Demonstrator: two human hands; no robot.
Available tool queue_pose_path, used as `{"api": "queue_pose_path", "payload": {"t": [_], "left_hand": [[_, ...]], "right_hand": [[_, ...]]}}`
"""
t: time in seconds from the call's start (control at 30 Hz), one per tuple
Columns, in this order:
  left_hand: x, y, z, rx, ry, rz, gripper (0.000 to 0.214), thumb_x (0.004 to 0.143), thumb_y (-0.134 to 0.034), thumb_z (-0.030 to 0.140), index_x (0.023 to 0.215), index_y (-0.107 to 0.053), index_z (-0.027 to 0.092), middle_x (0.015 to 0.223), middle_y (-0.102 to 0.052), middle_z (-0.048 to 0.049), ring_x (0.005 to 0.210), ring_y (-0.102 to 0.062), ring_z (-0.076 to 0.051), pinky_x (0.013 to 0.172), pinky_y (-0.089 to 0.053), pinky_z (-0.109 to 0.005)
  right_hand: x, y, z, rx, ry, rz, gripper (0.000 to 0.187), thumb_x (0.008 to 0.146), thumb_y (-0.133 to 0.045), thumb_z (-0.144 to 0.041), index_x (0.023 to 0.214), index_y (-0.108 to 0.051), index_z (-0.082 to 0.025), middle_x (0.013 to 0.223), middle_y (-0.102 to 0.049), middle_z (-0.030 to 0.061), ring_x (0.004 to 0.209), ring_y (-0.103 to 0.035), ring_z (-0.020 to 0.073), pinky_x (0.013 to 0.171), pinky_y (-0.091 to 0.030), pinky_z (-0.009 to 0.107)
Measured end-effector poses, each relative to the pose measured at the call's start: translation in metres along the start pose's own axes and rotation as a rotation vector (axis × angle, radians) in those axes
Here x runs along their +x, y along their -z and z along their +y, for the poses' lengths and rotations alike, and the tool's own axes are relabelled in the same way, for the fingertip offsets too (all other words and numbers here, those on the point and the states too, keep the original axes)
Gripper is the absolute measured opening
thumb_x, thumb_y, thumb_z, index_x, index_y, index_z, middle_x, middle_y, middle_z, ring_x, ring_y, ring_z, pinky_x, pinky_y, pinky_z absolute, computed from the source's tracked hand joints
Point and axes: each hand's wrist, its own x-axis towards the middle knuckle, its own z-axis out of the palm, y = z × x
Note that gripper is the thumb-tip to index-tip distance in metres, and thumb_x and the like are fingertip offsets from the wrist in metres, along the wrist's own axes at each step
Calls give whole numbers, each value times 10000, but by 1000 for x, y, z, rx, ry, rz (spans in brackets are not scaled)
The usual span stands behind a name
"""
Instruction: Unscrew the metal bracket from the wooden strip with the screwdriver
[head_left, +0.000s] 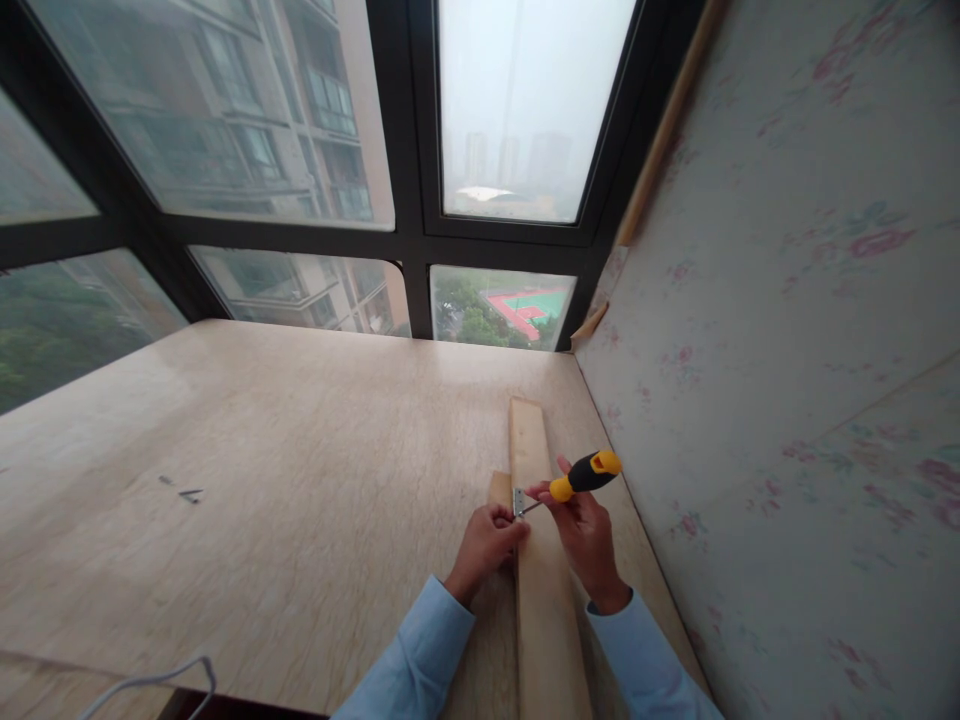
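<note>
My right hand (586, 538) is closed around a black and yellow screwdriver (582, 476). Its handle tilts up to the right, and its shaft points down-left at a small metal bracket (518, 502) with holes. The bracket sits at the left edge of a long pale wooden plank (534, 445). Beside it, my left hand (486, 545) is closed, fingertips pinched at the bracket's lower end and thumb against the plank. Whether a screw is under the screwdriver tip is too small to tell. A short wooden piece (499, 488) shows left of the plank, partly hidden by my left hand.
Several small metal screws (191, 495) lie to the left on the marble-patterned surface (300, 480). A pale cable (169, 676) crosses the front left edge. Flowered wallpaper covers the wall (750, 330) close on the right. Dark-framed windows (415, 240) stand behind.
</note>
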Motion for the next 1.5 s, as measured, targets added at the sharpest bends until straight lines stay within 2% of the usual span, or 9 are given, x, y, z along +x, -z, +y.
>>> {"api": "queue_pose_path", "payload": {"t": [0.23, 0.43, 0.73, 0.87, 1.0, 1.1, 1.27, 1.37, 1.5], "left_hand": [[3, 0, -4, 8, -10, 2, 257, 655, -746, 303, 749, -564, 147, 600, -564, 17, 489, -522, -102, 424, -412, -194], [1, 0, -3, 6, -24, 5, 265, 651, -750, 310, 754, -567, 149, 601, -573, 19, 511, -544, -110, 436, -417, -192], [-1, -1, 1, 31, -9, 15, 218, 666, -718, 274, 762, -570, 145, 631, -596, -1, 525, -561, -128, 436, -435, -213], [0, -1, -2, 29, -13, 14, 220, 672, -714, 280, 763, -564, 147, 624, -586, 4, 522, -560, -130, 441, -437, -218], [3, 0, -5, 55, -27, 24, 218, 670, -718, 283, 767, -580, 145, 628, -586, 1, 539, -563, -127, 432, -406, -195], [2, 0, -4, 58, -19, 29, 225, 665, -725, 287, 764, -582, 144, 631, -588, 0, 541, -563, -123, 437, -409, -192], [-1, -1, 1, 55, -22, 17, 212, 675, -703, 277, 774, -573, 142, 638, -590, -3, 559, -576, -138, 448, -440, -212], [-1, -1, 1, 73, -23, 19, 191, 684, -682, 266, 779, -574, 138, 656, -598, -12, 581, -584, -146, 445, -442, -212], [1, -1, -1, 75, -31, 23, 185, 690, -673, 266, 775, -566, 140, 639, -579, -1, 557, -564, -136, 437, -442, -212]], "right_hand": [[0, -5, 3, 207, 18, -92, 530, 931, -538, -393, 1391, -332, -226, 1094, -721, 113, 996, -699, 248, 897, -551, 466], [-1, -5, 5, 212, 92, -131, 540, 893, -588, -421, 1358, -352, -282, 1279, -580, 128, 1051, -661, 250, 907, -540, 463], [0, -1, 11, 143, 102, 245, 400, 755, -754, -416, 1029, -532, -228, 951, -668, 64, 867, -667, 224, 795, -568, 391], [-2, 1, 1, 185, 52, 85, 297, 887, -606, -385, 1126, -582, -211, 1107, -672, 104, 1032, -651, 246, 936, -521, 438], [-2, 3, -7, 219, 65, -17, 390, 956, -472, -388, 1304, -525, -221, 1293, -603, 124, 1191, -575, 273, 1023, -456, 492], [-2, 5, 0, 185, 89, -23, 453, 915, -550, -412, 1322, -514, -215, 1293, -598, 131, 1197, -567, 285, 1008, -467, 483], [-1, 6, 15, 90, 48, 136, 457, 763, -742, -420, 1144, -634, -192, 1153, -676, 129, 1053, -649, 290, 925, -524, 444], [-1, 5, 9, 159, 5, 87, 374, 825, -687, -395, 1137, -639, -196, 1126, -696, 112, 1043, -658, 274, 937, -519, 439], [-2, 5, -6, 240, 15, -44, 364, 939, -523, -385, 1260, -576, -221, 1277, -625, 105, 1186, -581, 261, 1037, -443, 450]]}}
